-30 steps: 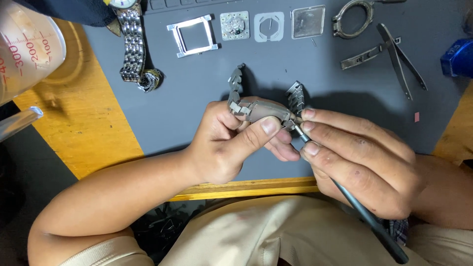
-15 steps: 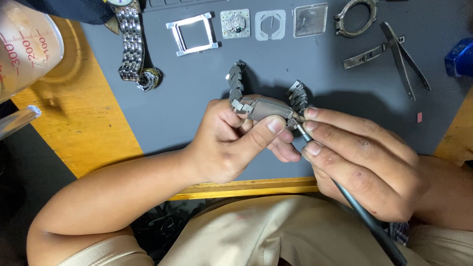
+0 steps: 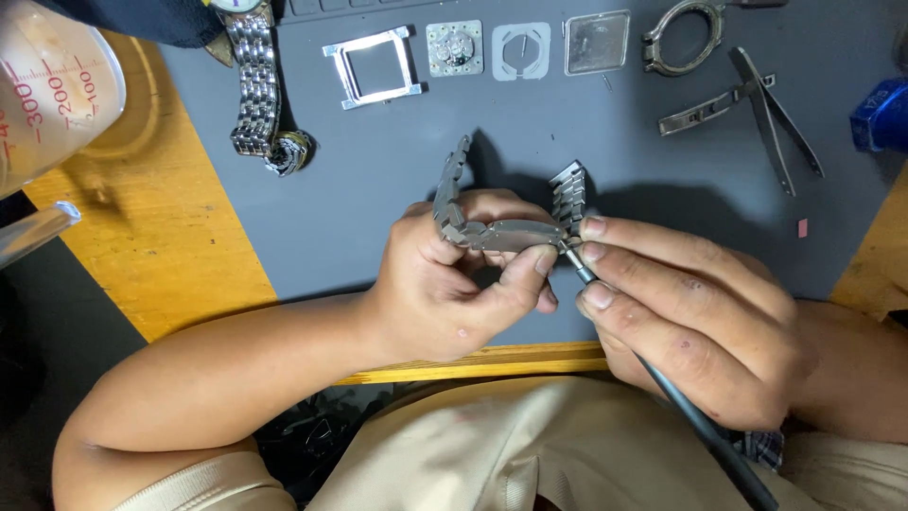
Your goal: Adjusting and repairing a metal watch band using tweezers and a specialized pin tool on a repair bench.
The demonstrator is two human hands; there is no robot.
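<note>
While the left hand (image 3: 445, 289) pinches a metal watch bracelet (image 3: 501, 227) between thumb and curled fingers, the right hand (image 3: 690, 317) grips a thin dark tool (image 3: 662, 388) pen-fashion, its fingers pressed together around the shaft. The bracelet is held above the grey mat (image 3: 378, 189), just in front of the person's chest. Its middle section lies roughly level, running left to right across the view, and both link ends bend up and away from the person, one rising beyond the left thumb, the other beside the right fingertips. The tool's long axis runs diagonally: its tip points up and left and meets the right end of the bracelet's middle section, while the handle trails down to the right, toward the body.

Farther back on the mat lie a second steel watch band (image 3: 255, 95), a square metal frame (image 3: 371, 66), small square parts (image 3: 454, 47) and tweezers (image 3: 776, 118). A measuring cup (image 3: 47, 85) stands at the left, over the yellow tabletop (image 3: 161, 246).
</note>
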